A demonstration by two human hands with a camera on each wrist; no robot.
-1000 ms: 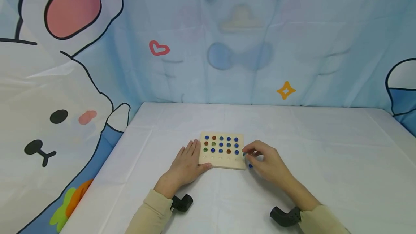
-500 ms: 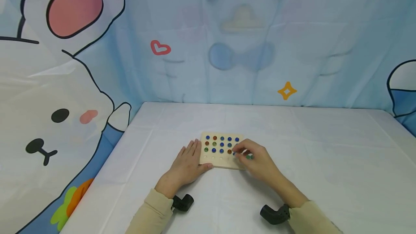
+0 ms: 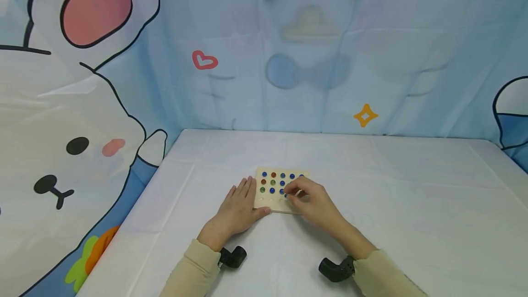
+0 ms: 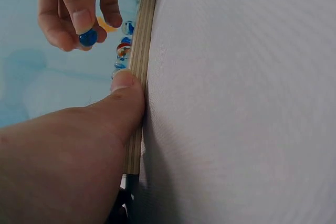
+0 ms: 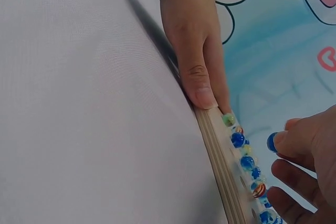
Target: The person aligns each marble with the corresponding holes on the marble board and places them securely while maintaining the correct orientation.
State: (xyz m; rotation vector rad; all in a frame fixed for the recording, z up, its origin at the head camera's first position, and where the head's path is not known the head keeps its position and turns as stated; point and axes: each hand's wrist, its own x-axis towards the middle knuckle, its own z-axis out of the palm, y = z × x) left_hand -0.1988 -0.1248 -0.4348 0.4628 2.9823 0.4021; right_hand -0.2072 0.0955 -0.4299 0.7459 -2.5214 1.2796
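A pale wooden board (image 3: 267, 203) with rows of blue, red and green marbles (image 3: 272, 182) lies on the white table. My left hand (image 3: 241, 203) lies flat against the board's left side, fingers straight, and its thumb (image 4: 127, 83) presses the near edge (image 4: 137, 108). Over the board's front right part, my right hand (image 3: 290, 194) pinches a blue marble (image 4: 87, 37) between thumb and fingers, a little above the surface. The right wrist view also shows this blue marble (image 5: 271, 141) above the seated marbles (image 5: 238, 139). That hand hides the board's right side in the head view.
A white cloth covers the table (image 3: 412, 196), which ends at a blue cartoon backdrop (image 3: 309, 58) behind and on the left. Black wrist cameras (image 3: 233, 256) sit on both forearms.
My right hand has moved left from the board's right edge to over its front right part, holding a marble. The left hand and the board have stayed put.
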